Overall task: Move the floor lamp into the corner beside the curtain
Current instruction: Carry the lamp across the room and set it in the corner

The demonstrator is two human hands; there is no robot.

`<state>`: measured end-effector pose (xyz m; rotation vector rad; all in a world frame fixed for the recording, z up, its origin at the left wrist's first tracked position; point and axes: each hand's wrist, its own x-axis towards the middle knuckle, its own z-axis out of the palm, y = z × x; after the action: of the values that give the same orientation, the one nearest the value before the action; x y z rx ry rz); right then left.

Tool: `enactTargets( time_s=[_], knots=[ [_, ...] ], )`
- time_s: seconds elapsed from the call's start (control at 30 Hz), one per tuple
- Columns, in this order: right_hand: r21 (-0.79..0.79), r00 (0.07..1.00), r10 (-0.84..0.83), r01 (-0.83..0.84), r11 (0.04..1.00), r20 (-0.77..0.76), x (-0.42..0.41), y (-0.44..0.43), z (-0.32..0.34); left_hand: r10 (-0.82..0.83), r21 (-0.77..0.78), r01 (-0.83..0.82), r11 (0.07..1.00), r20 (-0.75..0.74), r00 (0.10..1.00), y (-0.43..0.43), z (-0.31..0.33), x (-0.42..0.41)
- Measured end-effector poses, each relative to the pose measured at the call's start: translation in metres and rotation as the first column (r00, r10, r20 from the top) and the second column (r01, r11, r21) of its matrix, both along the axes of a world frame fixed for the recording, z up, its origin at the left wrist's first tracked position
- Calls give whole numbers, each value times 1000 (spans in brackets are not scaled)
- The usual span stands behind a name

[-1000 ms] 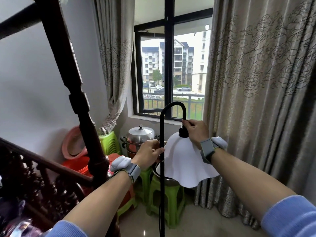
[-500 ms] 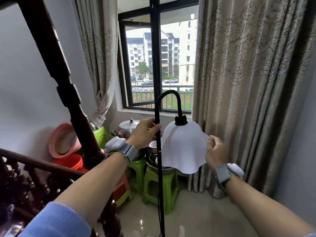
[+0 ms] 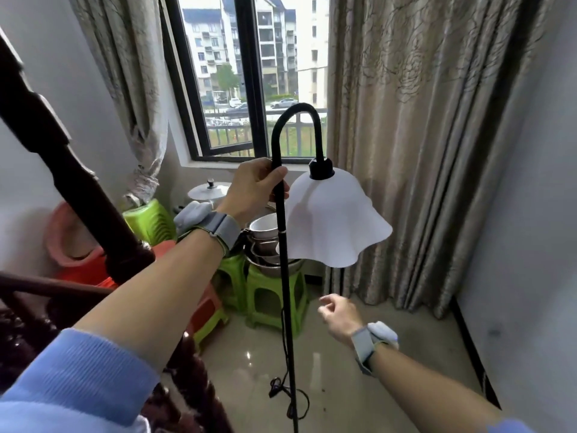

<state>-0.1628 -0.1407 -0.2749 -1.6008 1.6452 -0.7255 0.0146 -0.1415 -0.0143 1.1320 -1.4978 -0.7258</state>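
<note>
Near the window, the floor lamp (image 3: 286,276) stands upright on the glossy tiled floor (image 3: 359,385), its thin black pole rising to a hooked neck from which the white ruffled shade (image 3: 334,220) hangs. The left hand (image 3: 253,190) is clenched around the pole just below the curve, and that grip holds the lamp steady. The right hand (image 3: 338,314) hangs low, well apart from the pole and below the shade, fingers loosely curled and grasping nothing. Both wrists carry grey bands. The lamp's black cord (image 3: 288,398) lies coiled on the floor beside the pole's foot. Just behind the pole, stacked metal bowls (image 3: 265,245) sit on green plastic stools (image 3: 271,298). The patterned curtain (image 3: 415,135) falls to the floor at the right of the lamp, with the shade near its folds. A dark wooden banister post (image 3: 71,170) crosses the left side.
</note>
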Motion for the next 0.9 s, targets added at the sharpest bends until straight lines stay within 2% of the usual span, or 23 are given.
enactTargets(
  time_s=[0.1, 0.17, 0.23, 0.33, 0.43, 0.63, 0.77, 0.9],
  knots=[
    [99, 978, 201, -194, 976, -62, 21, 10, -23, -15, -44, 15, 999, 1, 1000, -4, -1, -10],
    [108, 965, 257, -250, 962, -52, 30, 10, -29, -21, -52, 21, 998, 9, 1000, -9, -1, -18],
    [78, 973, 228, -224, 971, -42, 34, 8, -26, -37, -54, 38, 998, 12, 999, -14, 0, -27],
    [25, 983, 136, -134, 991, -125, 23, 1, -19, -69, -65, 71, 995, 23, 997, -21, 1, -44],
    [-17, 982, 107, -111, 994, -154, 0, -5, -14, -78, -72, 82, 994, 47, 996, -33, 3, -70],
    [-69, 984, 98, -109, 992, -147, -58, -37, 0, -37, -103, 44, 994, 72, 997, -82, 15, -136],
    [-79, 987, 138, -145, 986, -86, -113, -81, 12, 19, -178, -1, 984, 102, 995, -128, 29, -189],
    [-88, 978, 168, -179, 980, -120, -171, -128, 28, 117, -251, -90, 964, 96, 988, -184, 35, -242]
  ],
)
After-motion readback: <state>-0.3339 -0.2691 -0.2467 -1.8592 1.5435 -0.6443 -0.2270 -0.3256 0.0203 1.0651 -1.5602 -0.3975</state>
